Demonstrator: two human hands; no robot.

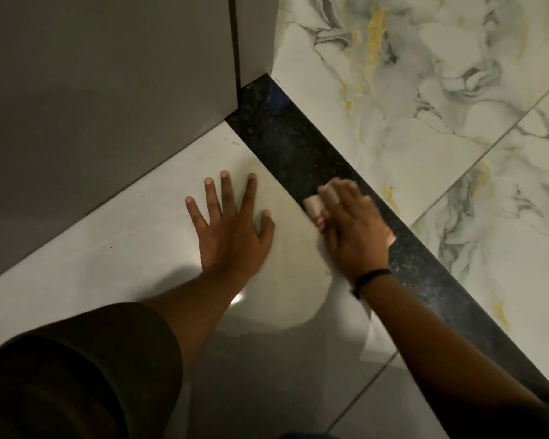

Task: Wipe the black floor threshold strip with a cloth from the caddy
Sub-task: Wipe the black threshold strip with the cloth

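So the black strip (346, 198) runs diagonally, from the wall corner at upper middle down to the lower right edge. The right hand (351, 229) sits flat on it mid-frame, pressing a pale cloth (313, 208) down. The left hand (232, 223) is just splayed empty on the white floor tile (108, 267) beside it. I'd guess strokes need to follow that diagonal.

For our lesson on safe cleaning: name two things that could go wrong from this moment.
The left hand is braced flat on the glossy white floor tile; it might slide. The cloth under the right hand is small and covers only part of the black threshold strip, so specks near the wall could be missed.
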